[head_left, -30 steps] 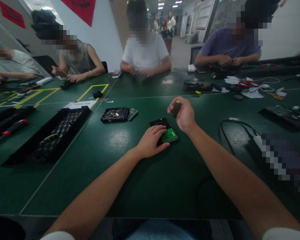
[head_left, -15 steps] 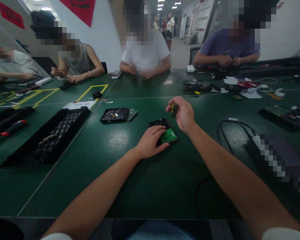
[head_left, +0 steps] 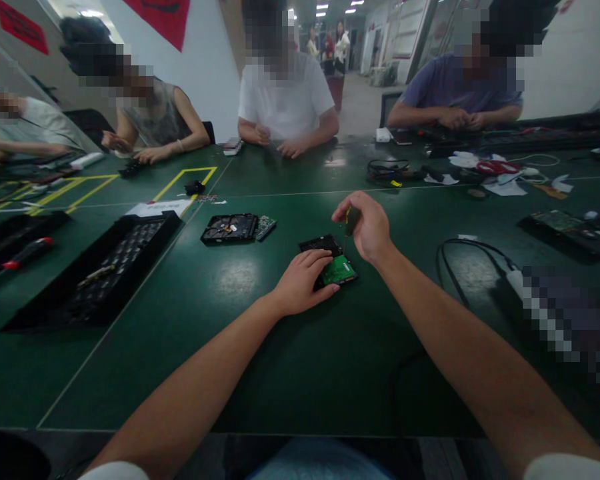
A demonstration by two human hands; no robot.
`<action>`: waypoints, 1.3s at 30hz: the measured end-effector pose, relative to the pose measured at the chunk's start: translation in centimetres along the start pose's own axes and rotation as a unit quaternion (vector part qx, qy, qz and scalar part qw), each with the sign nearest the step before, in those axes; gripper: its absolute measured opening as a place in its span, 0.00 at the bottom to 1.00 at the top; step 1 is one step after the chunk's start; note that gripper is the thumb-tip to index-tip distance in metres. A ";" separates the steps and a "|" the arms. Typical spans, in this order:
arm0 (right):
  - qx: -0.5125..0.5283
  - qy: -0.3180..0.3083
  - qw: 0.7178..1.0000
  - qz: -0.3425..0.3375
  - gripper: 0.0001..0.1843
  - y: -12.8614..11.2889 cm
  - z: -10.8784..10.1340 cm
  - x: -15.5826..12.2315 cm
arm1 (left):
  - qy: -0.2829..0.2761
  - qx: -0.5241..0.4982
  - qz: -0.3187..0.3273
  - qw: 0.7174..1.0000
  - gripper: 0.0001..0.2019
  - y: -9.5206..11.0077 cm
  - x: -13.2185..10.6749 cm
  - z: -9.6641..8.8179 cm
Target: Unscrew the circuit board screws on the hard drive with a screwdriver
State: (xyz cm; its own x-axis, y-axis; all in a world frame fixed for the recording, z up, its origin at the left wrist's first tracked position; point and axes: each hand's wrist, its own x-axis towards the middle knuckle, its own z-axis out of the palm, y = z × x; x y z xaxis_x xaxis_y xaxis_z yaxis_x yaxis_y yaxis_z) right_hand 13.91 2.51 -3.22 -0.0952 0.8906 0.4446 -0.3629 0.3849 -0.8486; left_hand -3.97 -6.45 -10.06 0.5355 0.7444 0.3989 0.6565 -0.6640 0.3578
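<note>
A hard drive (head_left: 340,270) with a green circuit board on its upper face lies on the green table in front of me. My left hand (head_left: 305,277) grips it from the left, fingers across its top and thumb along the near edge. Above its far right corner, my right hand (head_left: 367,223) is closed around a screwdriver (head_left: 349,220) with a yellow and dark handle. The thin shaft points down to the drive; its tip is too small to make out. To the left lie another hard drive (head_left: 229,229) and a loose circuit board (head_left: 266,227) touching or close beside it.
A long black tray (head_left: 100,280) stands at the left, with a red and black screwdriver (head_left: 29,253) beyond it. Black cable (head_left: 445,267) curls at the right, near another drive (head_left: 575,233). Several people sit across the table (head_left: 260,373), working with their hands.
The view has shifted very slightly. Both my hands keep their places at the hard drive, and the right one still grips the screwdriver.
</note>
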 end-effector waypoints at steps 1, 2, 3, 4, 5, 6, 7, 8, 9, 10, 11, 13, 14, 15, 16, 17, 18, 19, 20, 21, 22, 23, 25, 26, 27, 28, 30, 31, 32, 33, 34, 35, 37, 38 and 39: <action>-0.003 -0.002 1.000 -0.005 0.15 0.0 -0.1 0.0 | 0.000 -0.001 -0.001 1.000 0.30 0.0 0.0 0.0; -0.006 -0.003 1.000 -0.005 0.15 0.0 -0.1 0.0 | 0.001 -0.001 -0.003 1.000 0.30 0.1 0.0 -0.1; -0.010 -0.003 1.000 -0.002 0.15 -0.1 -0.1 0.0 | 0.001 -0.002 -0.004 1.000 0.30 0.1 0.0 -0.1; -0.015 -0.001 1.000 0.001 0.15 -0.1 -0.2 0.0 | 0.001 -0.003 -0.005 1.000 0.30 0.1 0.0 -0.1; -0.021 0.001 1.000 0.005 0.14 -0.1 -0.1 0.0 | 0.000 -0.003 -0.005 1.000 0.30 0.1 0.0 -0.1; -0.026 0.003 1.000 0.008 0.14 -0.2 -0.1 -0.1 | -0.002 -0.004 -0.005 1.000 0.30 0.1 0.0 -0.1; -0.030 0.006 0.999 0.011 0.13 -0.2 -0.1 -0.1 | -0.002 -0.005 -0.004 1.000 0.30 0.1 0.0 -0.1; -0.031 0.010 0.999 0.015 0.12 -0.2 0.0 -0.1 | -0.002 -0.006 -0.004 1.000 0.30 0.1 0.0 -0.1; -0.029 0.013 0.999 0.019 0.12 -0.2 0.0 -0.1 | -0.002 -0.006 -0.004 1.000 0.30 0.1 0.0 -0.1; -0.026 0.016 0.999 0.023 0.11 -0.2 0.0 -0.1 | -0.003 -0.007 -0.005 1.000 0.30 0.1 0.0 -0.1; -0.022 0.018 0.999 0.026 0.10 -0.1 0.1 -0.2 | -0.003 -0.008 -0.006 1.000 0.30 0.0 0.0 0.0; -0.015 0.021 0.999 0.024 0.10 -0.1 0.1 -0.1 | -0.004 -0.009 -0.006 1.000 0.30 0.0 0.0 0.0; -0.013 0.022 0.999 0.021 0.10 -0.1 0.1 -0.1 | -0.004 -0.010 -0.005 1.000 0.30 0.0 0.0 0.0; -0.012 0.023 1.000 0.017 0.09 0.0 0.1 -0.1 | -0.004 -0.010 -0.005 1.000 0.30 0.0 0.0 0.0; -0.012 0.023 1.000 0.013 0.09 0.0 0.1 -0.1 | -0.004 -0.010 -0.005 1.000 0.30 0.0 0.0 0.0; -0.015 0.022 1.000 0.010 0.09 0.0 0.0 0.0 | -0.005 -0.009 -0.006 1.000 0.30 0.0 0.0 0.0; -0.019 0.021 1.000 0.007 0.08 0.0 0.0 0.0 | -0.005 -0.009 -0.007 1.000 0.30 0.0 0.0 0.0; -0.027 0.023 0.999 0.003 0.08 0.0 -0.1 0.1 | -0.004 -0.008 -0.008 1.000 0.30 0.0 0.0 0.0; -0.038 0.026 0.999 -0.001 0.08 0.0 -0.2 0.1 | -0.003 -0.008 -0.009 1.000 0.30 0.0 0.0 0.0; -0.051 0.033 0.998 -0.006 0.08 0.1 -0.4 0.2 | -0.001 -0.010 -0.008 1.000 0.30 0.0 0.0 0.0; -0.068 0.041 0.997 -0.014 0.09 0.1 -0.6 0.3 | 0.000 -0.012 -0.007 1.000 0.30 0.0 0.0 0.0; -0.081 0.048 0.995 -0.023 0.09 0.1 -0.7 0.3 | 0.002 -0.014 -0.007 1.000 0.30 0.0 0.0 0.0; -0.097 0.056 0.993 -0.039 0.09 0.1 -1.1 0.5 | 0.003 -0.019 -0.007 1.000 0.30 0.1 0.0 -0.1; -0.105 0.056 0.992 -0.045 0.10 0.0 -1.2 0.5 | 0.003 -0.020 -0.008 1.000 0.30 0.1 0.1 -0.1; -0.113 0.054 0.991 -0.048 0.10 0.0 -1.3 0.4 | 0.003 -0.020 -0.010 1.000 0.30 0.0 0.1 -0.1; -0.119 0.050 0.990 -0.048 0.11 -0.1 -1.4 0.3 | 0.003 -0.020 -0.010 1.000 0.30 0.0 0.1 -0.1; -0.123 0.041 0.991 -0.045 0.12 -0.2 -1.5 0.0 | 0.004 -0.021 -0.009 1.000 0.31 -0.1 0.2 -0.1; -0.122 0.037 0.991 -0.045 0.12 -0.4 -1.5 -0.4 | 0.004 -0.022 -0.008 1.000 0.31 -0.1 0.2 -0.1; -0.118 0.038 0.991 -0.051 0.13 -0.5 -1.5 -0.7 | 0.005 -0.024 -0.006 1.000 0.31 -0.2 0.2 -0.1; -0.118 0.035 0.991 -0.054 0.14 -0.7 -1.5 -1.1 | 0.005 -0.026 -0.005 1.000 0.31 -0.2 0.2 -0.1; -0.126 0.035 0.990 -0.060 0.14 -0.8 -1.6 -1.5 | 0.005 -0.028 -0.004 1.000 0.31 -0.3 0.3 -0.1; -0.138 0.037 0.987 -0.069 0.14 -1.0 -1.7 -1.9 | 0.005 -0.030 -0.004 1.000 0.31 -0.3 0.3 -0.1; -0.166 0.056 0.980 -0.098 0.13 -1.3 -2.0 -2.7 | 0.007 -0.036 -0.005 0.999 0.31 -0.4 0.3 -0.1; -0.187 0.064 0.974 -0.110 0.11 -1.4 -2.2 -2.9 | 0.009 -0.040 -0.006 0.999 0.31 -0.4 0.3 -0.1; -0.212 0.069 0.967 -0.121 0.10 -1.5 -2.4 -3.2 | 0.010 -0.043 -0.008 0.999 0.31 -0.4 0.3 -0.1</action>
State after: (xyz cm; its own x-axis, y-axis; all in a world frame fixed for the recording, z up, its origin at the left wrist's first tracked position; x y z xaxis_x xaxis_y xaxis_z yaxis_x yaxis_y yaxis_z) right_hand 16.93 -0.30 -4.06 0.0792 0.7752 0.6267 0.0571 0.6242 -0.7792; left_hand -4.11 -6.02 -9.99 0.5138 0.7542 0.4089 0.6167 -0.6560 0.4351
